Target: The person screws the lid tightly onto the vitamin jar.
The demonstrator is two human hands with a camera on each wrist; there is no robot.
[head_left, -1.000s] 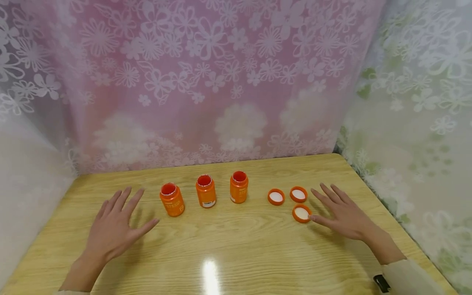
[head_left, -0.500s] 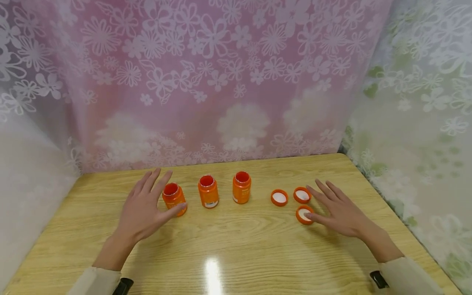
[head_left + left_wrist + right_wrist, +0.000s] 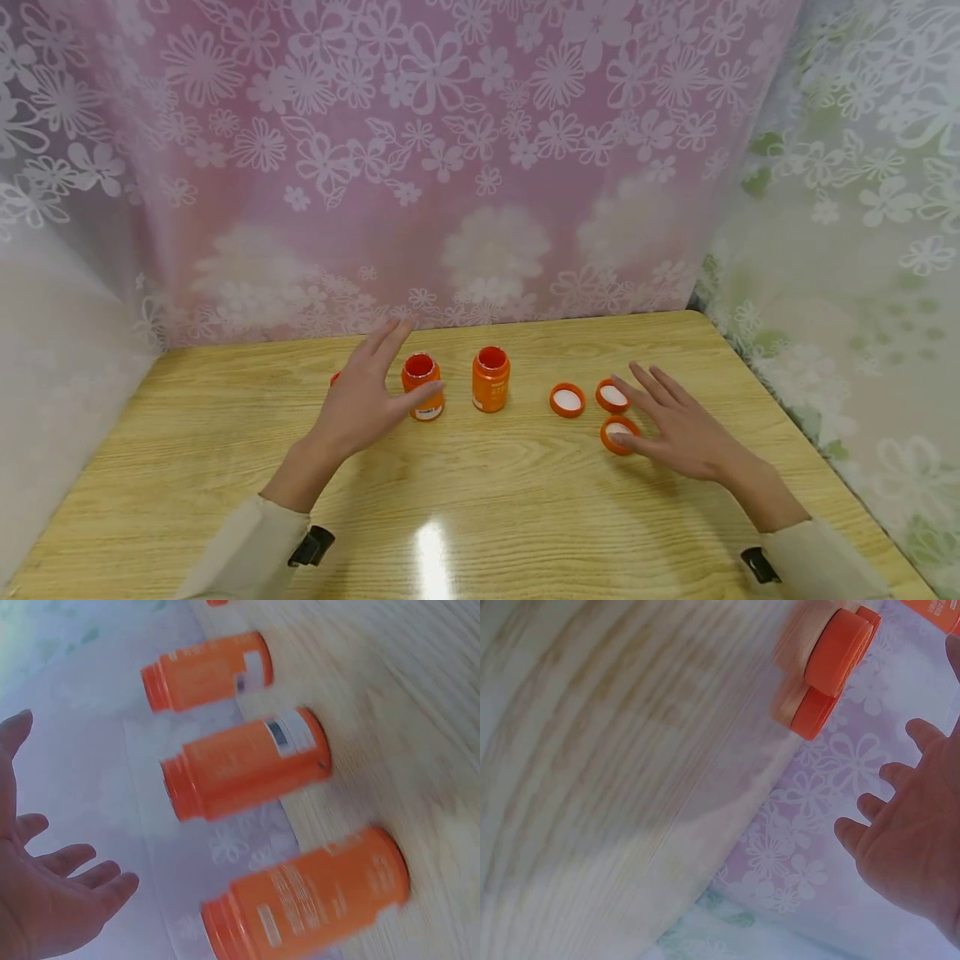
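Note:
My left hand (image 3: 367, 400) is held open over the left side of the row of bottles, holding nothing. Its thumb overlaps the middle orange bottle (image 3: 417, 377) in the head view, and the hand hides most of the left bottle, which shows whole in the left wrist view as the nearest orange bottle (image 3: 319, 896). To the right stands a third open-topped bottle (image 3: 491, 385). Three orange lids lie with their white insides up: a left lid (image 3: 567, 401), a back lid (image 3: 613, 397) and a front lid (image 3: 615, 430). Spread fingers of my right hand (image 3: 686, 433) hover close by; its thumb overlaps the front lid.
The wooden table (image 3: 480, 508) has a bright light reflection near the front. A pink floral curtain (image 3: 420, 208) hangs along its back edge. Another flowered curtain (image 3: 847, 250) closes off the right side.
My left hand has moved right, from beside the left bottle to in front of it and up to the middle bottle. The right hand has shifted slightly left over the lids.

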